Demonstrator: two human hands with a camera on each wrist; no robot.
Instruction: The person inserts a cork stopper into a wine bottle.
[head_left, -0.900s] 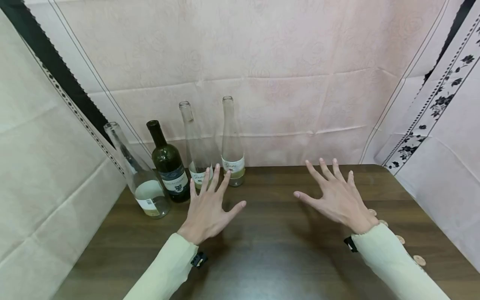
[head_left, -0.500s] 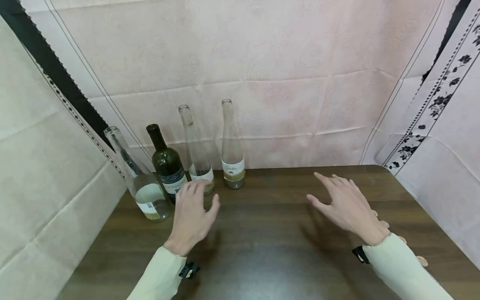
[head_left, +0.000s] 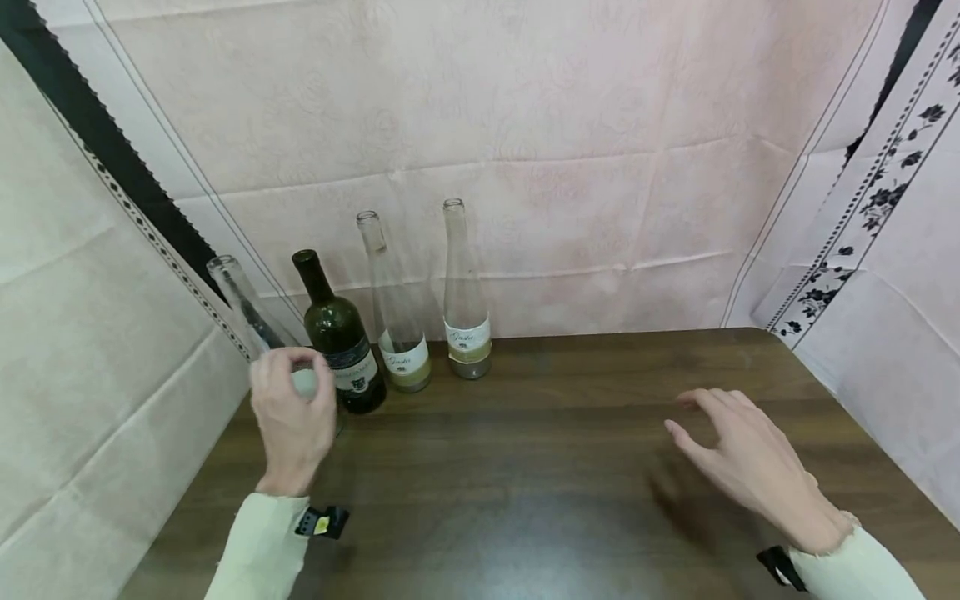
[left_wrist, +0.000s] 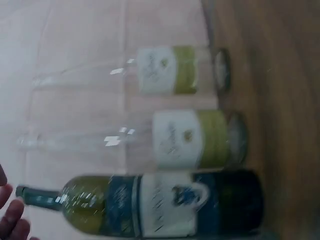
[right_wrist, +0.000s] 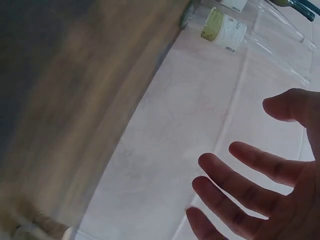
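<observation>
My left hand (head_left: 294, 421) is held with bent, spread fingers in front of the leftmost clear glass bottle (head_left: 251, 304), covering its lower part. Just right of that hand stands a dark green wine bottle (head_left: 341, 333) with a white and blue label. Beyond it are two more clear bottles, one (head_left: 403, 354) close to the green bottle and another (head_left: 467, 333) farther right. In the left wrist view, my fingertips (left_wrist: 15, 220) show at the lower left edge. My right hand (head_left: 757, 467) hovers over the table's right side, fingers relaxed and holding nothing.
The brown wooden table (head_left: 525, 467) meets a pale cloth backdrop (head_left: 570, 208) behind the bottles. More cloth (head_left: 97, 375) hangs along the left, and a flower-trimmed cloth (head_left: 900, 333) along the right. My right hand and forearm hide most of the small wooden discs there.
My left hand has moved left from before the middle bottles to the leftmost one, its fingers bending. My right hand has drawn back and right, its fingers relaxing, over the wooden discs.
</observation>
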